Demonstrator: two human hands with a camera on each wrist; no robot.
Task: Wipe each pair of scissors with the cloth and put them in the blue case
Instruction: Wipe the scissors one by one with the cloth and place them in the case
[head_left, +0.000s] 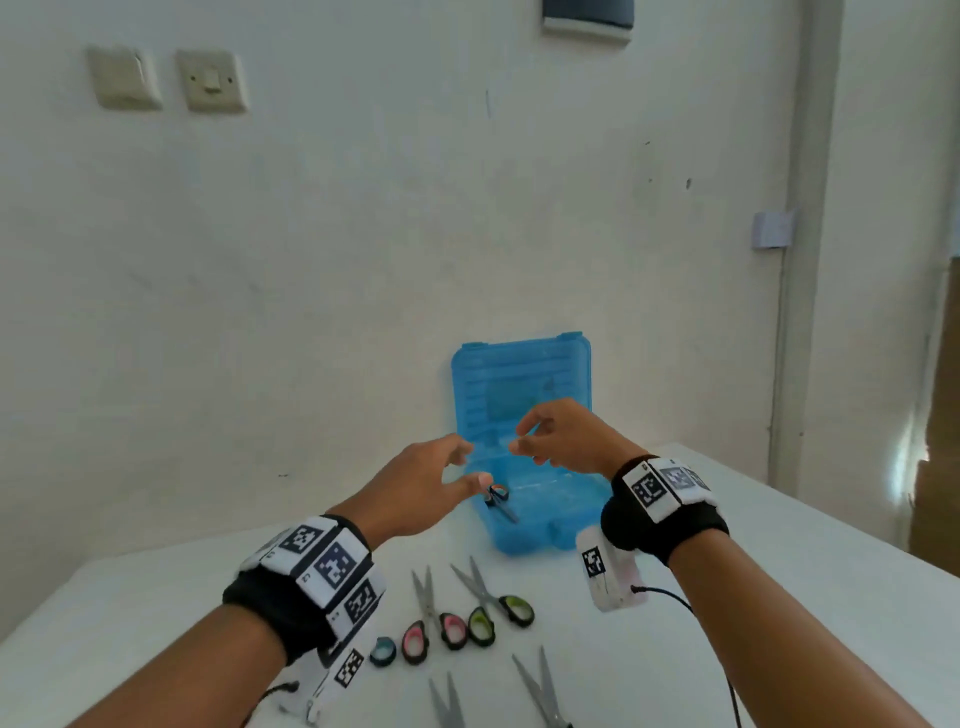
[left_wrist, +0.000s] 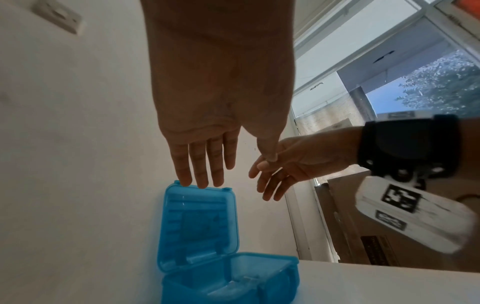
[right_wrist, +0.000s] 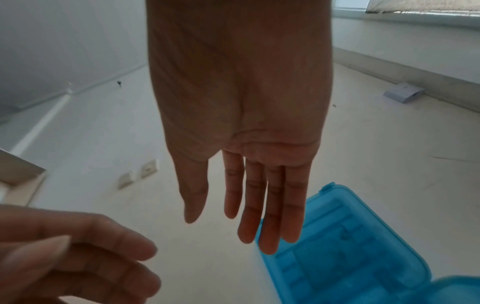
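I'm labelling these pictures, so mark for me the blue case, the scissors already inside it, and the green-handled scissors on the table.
blue case (head_left: 519, 374): head view, on the raised lid.
scissors inside it (head_left: 500, 499): head view, near the handles.
green-handled scissors (head_left: 517, 609): head view, on one green handle loop.

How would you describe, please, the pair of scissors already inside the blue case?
Find the open blue case standing against the wall on the white table. In its tray's left corner lies a small pair of scissors, the only pair inside; the others lie on the table nearer the person.
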